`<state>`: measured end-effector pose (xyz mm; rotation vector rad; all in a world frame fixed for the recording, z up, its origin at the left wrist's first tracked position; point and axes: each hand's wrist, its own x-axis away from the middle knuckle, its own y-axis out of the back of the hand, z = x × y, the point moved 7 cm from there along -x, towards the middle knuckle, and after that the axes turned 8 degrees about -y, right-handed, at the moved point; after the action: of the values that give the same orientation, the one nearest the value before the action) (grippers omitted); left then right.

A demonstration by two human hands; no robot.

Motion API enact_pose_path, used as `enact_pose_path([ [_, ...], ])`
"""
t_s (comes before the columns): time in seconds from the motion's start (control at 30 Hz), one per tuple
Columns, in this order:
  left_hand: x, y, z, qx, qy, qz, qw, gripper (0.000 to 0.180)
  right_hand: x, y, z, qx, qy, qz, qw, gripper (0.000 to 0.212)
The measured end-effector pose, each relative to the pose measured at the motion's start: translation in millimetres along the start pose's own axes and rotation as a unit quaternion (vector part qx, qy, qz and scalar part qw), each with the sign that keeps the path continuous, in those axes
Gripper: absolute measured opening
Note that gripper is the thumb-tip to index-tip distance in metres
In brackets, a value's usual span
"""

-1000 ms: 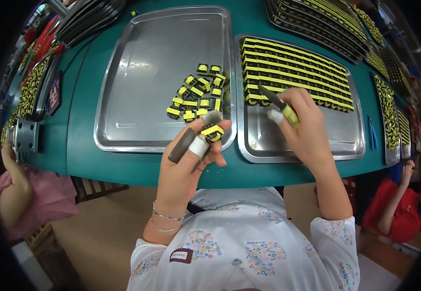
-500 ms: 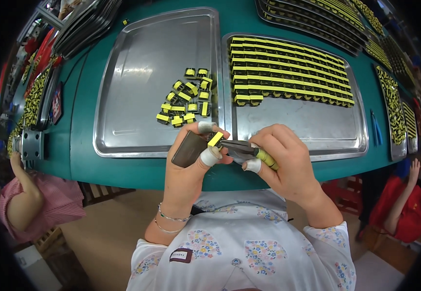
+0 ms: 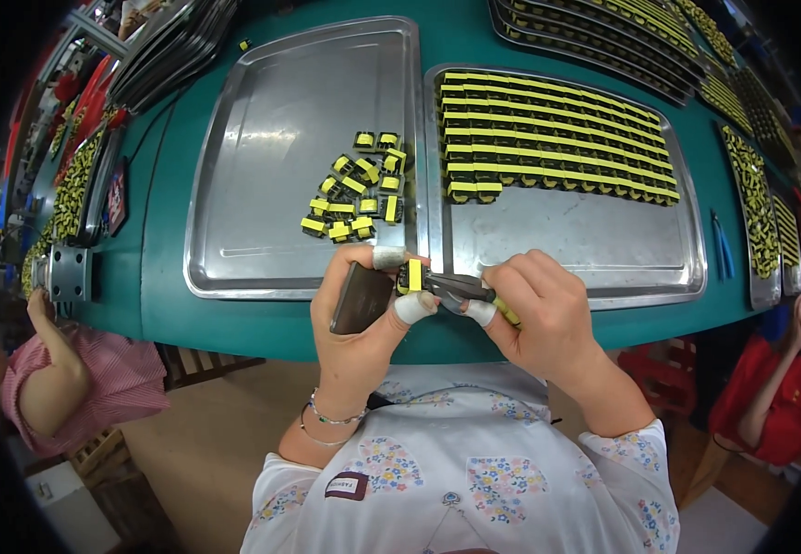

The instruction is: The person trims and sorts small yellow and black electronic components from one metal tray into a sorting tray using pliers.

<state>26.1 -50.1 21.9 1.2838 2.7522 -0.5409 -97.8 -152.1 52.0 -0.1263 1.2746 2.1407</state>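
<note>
Above the desk (image 3: pixel 234 331), near its front edge, the fingers of the left hand (image 3: pixel 349 346) grasp a yellow-taped transformer (image 3: pixel 415 275) and a dark flat block (image 3: pixel 363 302); the right hand's (image 3: pixel 548 319) fingers clasp pliers (image 3: pixel 460 288) pointing at the transformer's right side.

Left hand (image 3: pixel 352 346) pinches yellow-black component (image 3: pixel 415 276); right hand (image 3: pixel 543 319) holds pliers (image 3: pixel 460 287) at it; 2 trays (image 3: pixel 271 185) beyond.

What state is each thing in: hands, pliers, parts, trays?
Left hand: closed on a held part.
Right hand: closed around pliers.
Held part: pinched, upper side yellow.
Pliers: tips at held part; open or shut unclear.
Dark block: held in left hand.
Left tray: partly covered.
Loose parts: jumbled in left tray.
Right tray: partly filled.
Lined-up parts: in rows, nearest row incomplete.
Blue tool: lying flat.
</note>
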Motion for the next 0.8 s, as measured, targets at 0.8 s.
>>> enact_pose_path([
  [0.8, 5, 4, 7, 0.002, 0.007, -0.028, 1.0, 0.033, 1, -7, -1, -0.007, -0.035, 0.007, 0.999, 0.02],
])
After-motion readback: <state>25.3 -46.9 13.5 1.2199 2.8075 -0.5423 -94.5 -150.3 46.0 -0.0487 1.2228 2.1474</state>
